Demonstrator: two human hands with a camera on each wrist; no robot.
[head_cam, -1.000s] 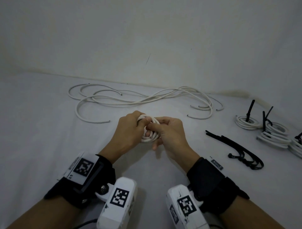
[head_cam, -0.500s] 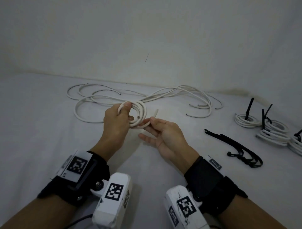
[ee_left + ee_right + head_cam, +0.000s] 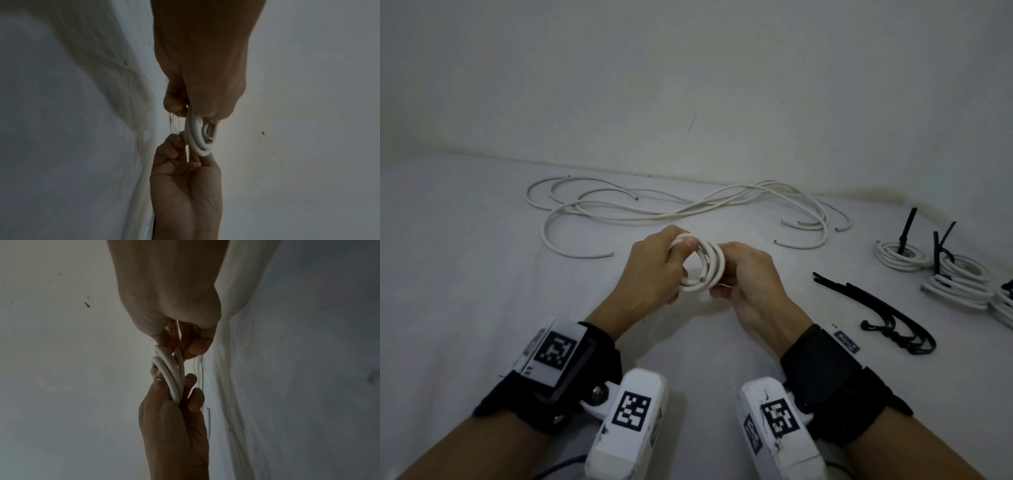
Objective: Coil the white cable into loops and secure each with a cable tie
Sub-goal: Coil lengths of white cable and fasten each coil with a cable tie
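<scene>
White cable coil [image 3: 703,267] gripped on both sides: left hand [image 3: 654,270] fingers curled round left edge, right hand [image 3: 751,279] round right edge; held above table [image 3: 465,291].

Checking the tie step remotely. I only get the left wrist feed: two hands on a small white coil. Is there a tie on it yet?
Observer: No. The head view shows the whole small coiled white cable with no tie on it. The left hand and right hand grip opposite sides.
Operator: Where are the ties?
Observer: A bunch of loose black plastic cable ties lies to the right of the right hand, with neither hand on it.
Operator: Any coils finished?
Observer: Yes, several tied white coils with black ties sticking up sit at the far right.
</scene>
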